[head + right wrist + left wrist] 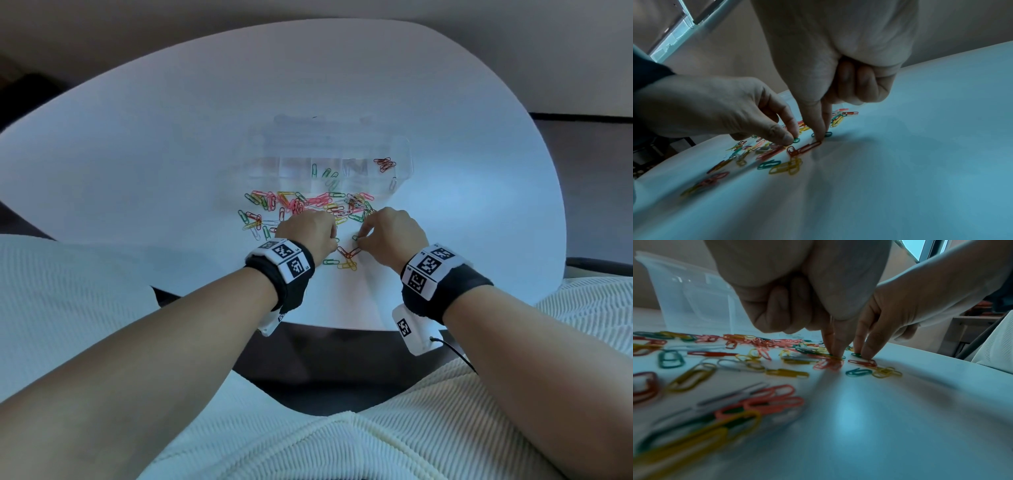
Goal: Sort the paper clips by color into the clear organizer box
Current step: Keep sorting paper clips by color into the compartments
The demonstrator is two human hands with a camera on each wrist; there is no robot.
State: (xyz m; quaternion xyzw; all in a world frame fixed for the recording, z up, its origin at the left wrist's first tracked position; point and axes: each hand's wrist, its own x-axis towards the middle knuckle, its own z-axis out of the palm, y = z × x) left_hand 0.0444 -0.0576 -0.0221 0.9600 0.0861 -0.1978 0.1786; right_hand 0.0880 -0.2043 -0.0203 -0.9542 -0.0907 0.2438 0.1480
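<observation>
The clear organizer box (406, 150) stands open on the white table (137, 154); one compartment holds red clips (385, 164), another green clips (329, 177). The mixed pile of paper clips (301, 204) lies in front of it. My left hand (333, 237) reaches down at the pile's near edge, thumb and forefinger pinching a green clip (796, 140). My right hand (821, 137) has its thumb and forefinger tips together on another green clip (827, 134), the other fingers curled. Red clips (348, 253) lie between the hands.
A green clip (330, 262) and yellow clips (347, 265) lie nearest me, close to the table's front edge (342, 325). A pale clip (393, 183) sits at the box's right end. Bare tabletop spreads left and right of the pile.
</observation>
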